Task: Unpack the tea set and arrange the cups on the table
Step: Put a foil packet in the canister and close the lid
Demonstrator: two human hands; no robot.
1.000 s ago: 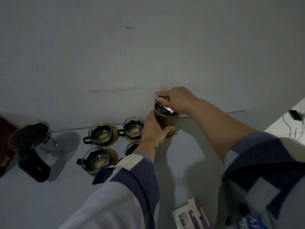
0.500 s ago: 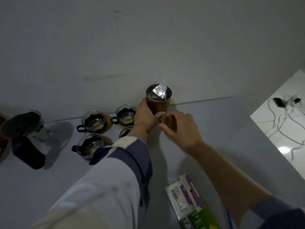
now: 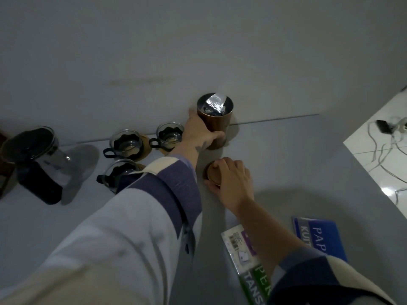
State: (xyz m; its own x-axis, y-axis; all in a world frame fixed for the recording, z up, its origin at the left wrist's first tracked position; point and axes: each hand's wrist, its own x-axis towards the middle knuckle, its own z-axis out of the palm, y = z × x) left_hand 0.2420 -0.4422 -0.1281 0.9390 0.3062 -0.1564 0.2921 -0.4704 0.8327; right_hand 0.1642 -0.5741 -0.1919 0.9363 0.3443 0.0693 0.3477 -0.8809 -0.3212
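Left hand (image 3: 198, 130) clamps open canister (image 3: 217, 123) at surface (image 3: 286, 155) back edge; right hand (image 3: 233, 181) grips lid (image 3: 212, 172). Cups (image 3: 126, 144) crowd nine o'clock; open room toward three o'clock.

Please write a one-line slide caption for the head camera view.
Left hand holds the open brown canister; right hand sets its lid on the table.
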